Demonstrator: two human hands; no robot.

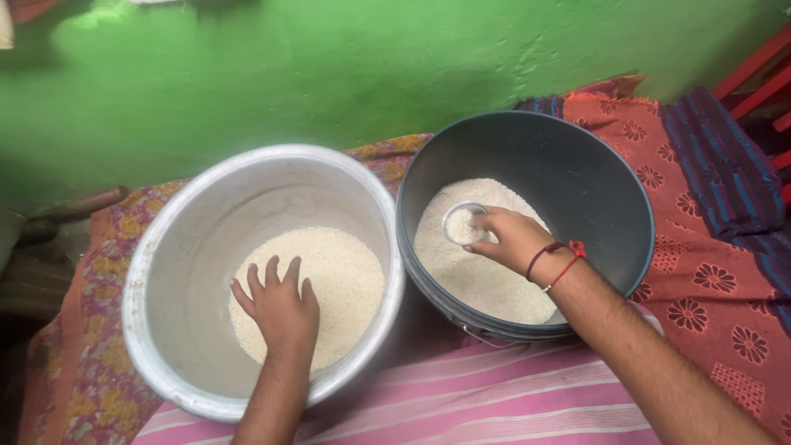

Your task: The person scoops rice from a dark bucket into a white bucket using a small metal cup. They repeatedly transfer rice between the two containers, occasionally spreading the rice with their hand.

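Wall: green, rough plaster, behind everything.
Cloths: a red flowered cloth under the bucket on the right, a yellow flowered one under the pot on the left, a pink striped one along the near edge.
Bucket: dark grey, round, at right, touching the pot's rim; rice heaped in its near left part.
Pot: metal, round, at left; a flat bed of rice on its bottom.
Right hand: inside the bucket, fingers gripping the cup at its rim; red threads around the wrist.
Left hand: released, fingers spread, palm down flat on the pot's rice.
Cup: small, round, metal, full of rice, resting on the bucket's heap.
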